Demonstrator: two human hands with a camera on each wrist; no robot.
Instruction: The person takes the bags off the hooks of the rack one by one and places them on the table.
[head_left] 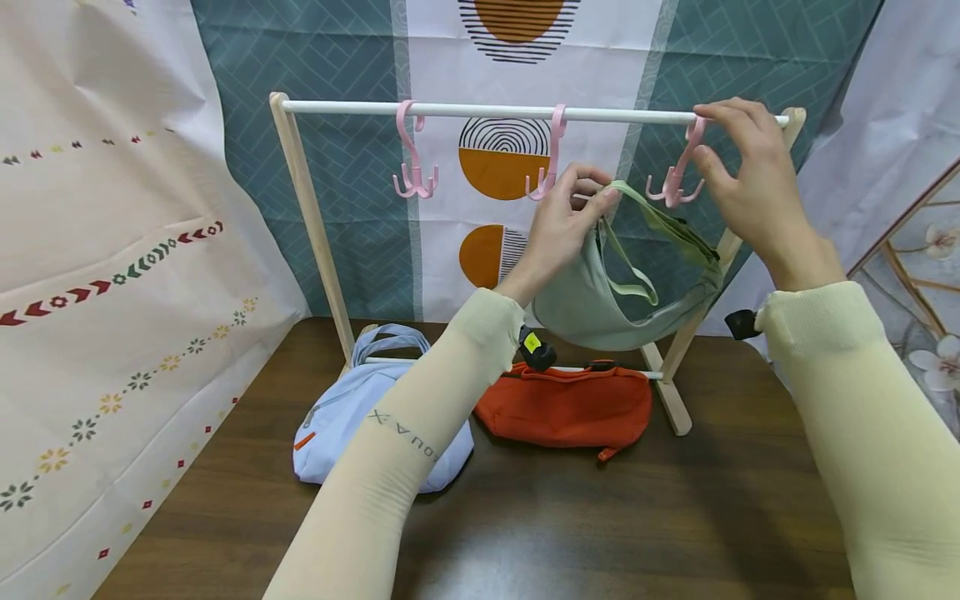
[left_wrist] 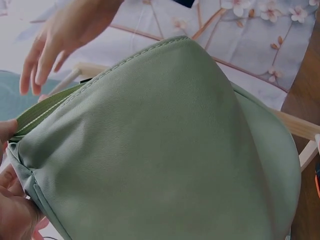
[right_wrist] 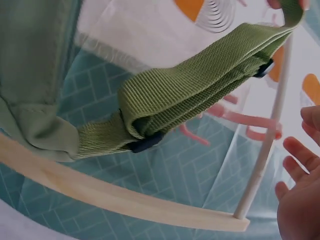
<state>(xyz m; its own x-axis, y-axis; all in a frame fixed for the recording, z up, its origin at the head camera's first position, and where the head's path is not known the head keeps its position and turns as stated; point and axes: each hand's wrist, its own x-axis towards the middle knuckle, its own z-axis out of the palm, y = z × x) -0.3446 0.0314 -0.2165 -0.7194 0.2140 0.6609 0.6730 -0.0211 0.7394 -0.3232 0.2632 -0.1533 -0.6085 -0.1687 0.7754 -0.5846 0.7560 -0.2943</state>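
Observation:
My left hand [head_left: 566, 212] pinches the light green strap [head_left: 663, 218] of a sage green shoulder bag [head_left: 592, 304], which hangs below the hand in front of the rack. In the left wrist view the bag's broad side [left_wrist: 150, 145] fills most of the picture. The webbing strap with its dark buckle [right_wrist: 145, 143] shows in the right wrist view. My right hand [head_left: 761, 175] is raised at the right end of the white rail [head_left: 487, 111], fingertips close by the right pink hook [head_left: 677, 171]. Its fingers are spread and hold nothing in the right wrist view.
Two more pink hooks [head_left: 413, 158] hang along the rail, one left and one near the middle [head_left: 553, 154]. Wooden posts [head_left: 311, 217] carry the rail. On the brown table [head_left: 585, 533] lie a pale blue bag [head_left: 341, 417] and an orange-red pouch [head_left: 566, 408]. Patterned cloths hang around.

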